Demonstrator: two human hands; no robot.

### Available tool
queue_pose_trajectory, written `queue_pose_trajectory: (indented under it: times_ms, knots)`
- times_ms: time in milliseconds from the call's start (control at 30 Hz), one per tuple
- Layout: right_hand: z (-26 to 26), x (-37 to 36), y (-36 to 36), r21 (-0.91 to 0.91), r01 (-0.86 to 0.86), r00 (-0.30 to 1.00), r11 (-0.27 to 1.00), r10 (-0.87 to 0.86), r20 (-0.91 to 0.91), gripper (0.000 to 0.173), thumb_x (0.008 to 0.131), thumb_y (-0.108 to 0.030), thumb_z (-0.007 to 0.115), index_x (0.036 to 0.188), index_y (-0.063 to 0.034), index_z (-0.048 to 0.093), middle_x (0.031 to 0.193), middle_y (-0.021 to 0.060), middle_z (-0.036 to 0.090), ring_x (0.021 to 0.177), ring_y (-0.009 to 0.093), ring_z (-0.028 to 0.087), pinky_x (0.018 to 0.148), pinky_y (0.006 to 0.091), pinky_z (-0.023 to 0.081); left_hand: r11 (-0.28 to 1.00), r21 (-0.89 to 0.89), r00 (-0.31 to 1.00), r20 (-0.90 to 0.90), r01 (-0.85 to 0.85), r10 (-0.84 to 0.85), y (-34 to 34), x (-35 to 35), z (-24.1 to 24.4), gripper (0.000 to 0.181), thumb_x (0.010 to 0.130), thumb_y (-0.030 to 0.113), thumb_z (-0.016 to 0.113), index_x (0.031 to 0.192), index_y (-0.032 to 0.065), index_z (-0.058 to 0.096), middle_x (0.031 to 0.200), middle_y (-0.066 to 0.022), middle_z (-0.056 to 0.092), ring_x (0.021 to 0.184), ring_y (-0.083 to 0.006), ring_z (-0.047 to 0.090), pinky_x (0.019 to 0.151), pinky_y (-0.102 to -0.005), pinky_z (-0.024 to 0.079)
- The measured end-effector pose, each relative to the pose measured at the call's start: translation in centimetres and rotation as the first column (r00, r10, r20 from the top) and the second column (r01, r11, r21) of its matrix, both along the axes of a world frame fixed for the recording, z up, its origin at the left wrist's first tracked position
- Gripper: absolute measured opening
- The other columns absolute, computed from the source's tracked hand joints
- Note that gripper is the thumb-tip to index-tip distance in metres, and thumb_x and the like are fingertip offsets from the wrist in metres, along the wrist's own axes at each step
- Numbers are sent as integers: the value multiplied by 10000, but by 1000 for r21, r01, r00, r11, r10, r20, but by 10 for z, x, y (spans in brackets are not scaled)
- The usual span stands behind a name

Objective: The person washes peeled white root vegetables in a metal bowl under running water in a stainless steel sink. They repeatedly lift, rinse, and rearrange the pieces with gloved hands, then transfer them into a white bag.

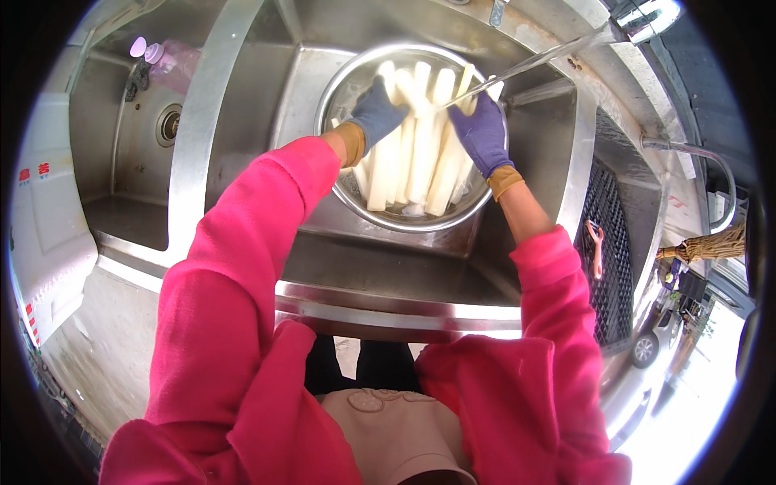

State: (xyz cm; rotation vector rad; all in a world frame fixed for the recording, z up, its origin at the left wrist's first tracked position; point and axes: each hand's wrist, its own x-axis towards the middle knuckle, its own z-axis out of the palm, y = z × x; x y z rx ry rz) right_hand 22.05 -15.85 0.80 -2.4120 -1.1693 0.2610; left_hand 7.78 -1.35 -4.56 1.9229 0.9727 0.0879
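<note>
A round steel basin stands in the middle sink bowl with water in it. Several long, peeled, pale vegetable stalks lie in it side by side, pointing away from me. My left hand, in a grey-blue glove with a tan cuff, grips stalks at the left of the bunch, its thumb over them. Wearing a purple glove, my right hand holds stalks at the right side. Glare hides some of the fingertips. A thin stream of water slants from the upper right and lands on the stalks between my hands.
The faucet is at upper right. In the left sink bowl lies a pink translucent bottle beside a dark scrubber. A pink peeler rests on a black mesh mat at right. A white foam box stands far left.
</note>
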Motion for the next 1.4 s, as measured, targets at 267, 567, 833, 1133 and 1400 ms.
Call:
queue_pose_trajectory:
  times_ms: [267,567,833,1133,1400]
  knots:
    - [-3,6,-14,111,-41,994,993,51,-92,558,799,-337,665,1232,-3,556,1200,202,593,1115,333,569,957,396,439,945,272,973,-189,184,-135,-6,9,11,851,810,455,632,1445,24,264,1425,-236,377,1279,-421,399,1053,-404,337]
    - [-20,-2,0,96,25,994,995,-14,-111,875,724,-439,742,1321,57,340,1227,267,492,1148,379,502,968,415,419,936,-353,982,-183,-20,-48,17,-19,5,1077,784,625,614,1448,-88,156,1486,-294,243,1384,-373,285,1124,-372,259]
    - [-27,-38,12,-30,-105,946,994,91,-312,826,760,-408,690,1354,29,319,1267,242,470,1182,383,475,958,441,423,935,331,979,-191,128,-67,-18,-4,19,948,827,691,457,1500,94,159,1543,-262,90,1422,-439,120,1113,-594,163]
    - [-23,-25,-7,-251,204,977,946,-179,118,953,759,-575,660,1370,65,305,1395,335,334,1258,444,399,1041,481,350,837,401,884,-427,372,-189,-17,-17,28,706,885,545,454,1498,286,217,1571,-191,75,1416,-471,103,1065,-660,191]
    - [-34,-26,3,-170,83,973,982,-117,-197,866,777,-502,639,1366,29,294,1402,332,313,1247,491,394,982,516,408,801,419,891,-342,428,-297,-11,-9,8,686,906,563,409,1494,261,228,1575,-176,65,1420,-457,109,1076,-591,270]
